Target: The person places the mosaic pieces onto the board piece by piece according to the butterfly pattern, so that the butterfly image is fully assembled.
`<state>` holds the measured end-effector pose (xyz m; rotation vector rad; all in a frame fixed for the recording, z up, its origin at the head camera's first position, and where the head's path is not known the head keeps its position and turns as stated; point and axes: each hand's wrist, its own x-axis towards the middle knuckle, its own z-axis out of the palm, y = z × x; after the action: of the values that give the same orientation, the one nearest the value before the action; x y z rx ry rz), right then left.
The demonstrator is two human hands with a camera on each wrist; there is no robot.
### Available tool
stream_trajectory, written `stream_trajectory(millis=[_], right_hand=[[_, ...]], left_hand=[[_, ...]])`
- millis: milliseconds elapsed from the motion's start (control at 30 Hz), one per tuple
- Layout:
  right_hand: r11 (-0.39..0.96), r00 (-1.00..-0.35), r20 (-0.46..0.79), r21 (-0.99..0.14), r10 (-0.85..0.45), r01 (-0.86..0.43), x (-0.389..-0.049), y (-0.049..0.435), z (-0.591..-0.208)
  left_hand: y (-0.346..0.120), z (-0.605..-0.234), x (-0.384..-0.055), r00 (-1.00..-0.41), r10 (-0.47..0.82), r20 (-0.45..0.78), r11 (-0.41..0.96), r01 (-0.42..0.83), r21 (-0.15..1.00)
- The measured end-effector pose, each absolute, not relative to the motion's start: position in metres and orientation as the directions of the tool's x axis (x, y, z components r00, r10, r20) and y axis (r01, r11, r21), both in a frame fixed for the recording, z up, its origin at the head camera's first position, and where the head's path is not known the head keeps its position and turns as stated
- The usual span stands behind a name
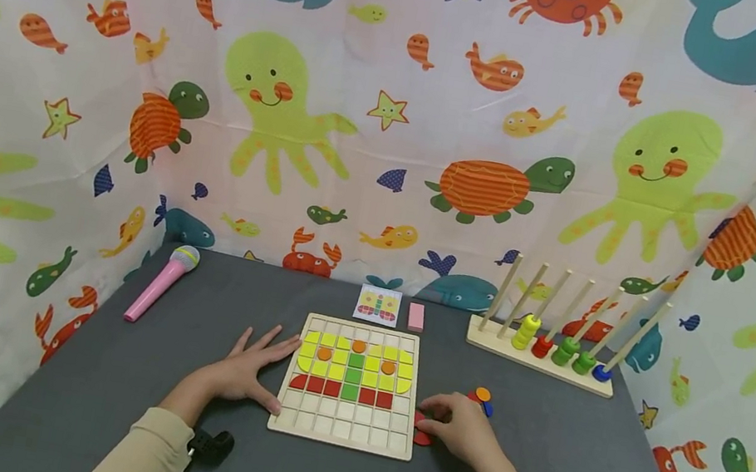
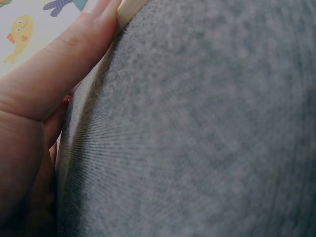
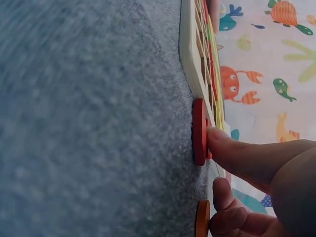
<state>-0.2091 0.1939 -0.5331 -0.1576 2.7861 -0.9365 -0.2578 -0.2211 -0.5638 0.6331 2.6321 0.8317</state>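
A wooden grid board [image 1: 344, 431] lies on the table, with yellow, orange, green and red pieces set in its upper and middle rows. My left hand [image 1: 240, 374] is spread at its left side, fingertips and thumb touching the frame. The left wrist view shows the thumb against the board's edge [image 2: 129, 11]. Right of the board, my right hand [image 1: 465, 430] is over loose red pieces [image 1: 422, 438]. In the right wrist view its thumb touches a red piece [image 3: 199, 133], the index finger standing apart below. An orange piece [image 3: 202, 219] is near the other fingers.
Behind the board lie a picture card [image 1: 377, 305] and a pink block [image 1: 416, 317]. A peg stand with coloured rings [image 1: 542, 358] is at the back right. A toy microphone [image 1: 161, 286] lies left. Orange and blue pieces [image 1: 483, 395] sit beyond the right hand.
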Motion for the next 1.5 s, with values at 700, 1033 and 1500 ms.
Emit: stream_trajectory(millis=[700,1033,1500], right_hand=[[0.691,-0.985,-0.131,-0.723,-0.113,0.016,-0.22,0.194,-0.529],[0.665,-0.987,-0.076,-0.746,-0.14,-0.036,-0.225,0.167,-0.525],[0.709,-0.987,-0.064,-0.703,-0.148,-0.06,-0.223,0.152,-0.532]], left_hand=[[-0.224,-0.566,-0.256,-0.855,0.497,-0.149,0.728,0.317,0.609],[-0.224,-0.565,-0.256,-0.857,0.493,-0.151,0.728,0.311,0.611],[-0.223,-0.567,-0.258,-0.86,0.487,-0.152,0.748,0.321,0.582]])
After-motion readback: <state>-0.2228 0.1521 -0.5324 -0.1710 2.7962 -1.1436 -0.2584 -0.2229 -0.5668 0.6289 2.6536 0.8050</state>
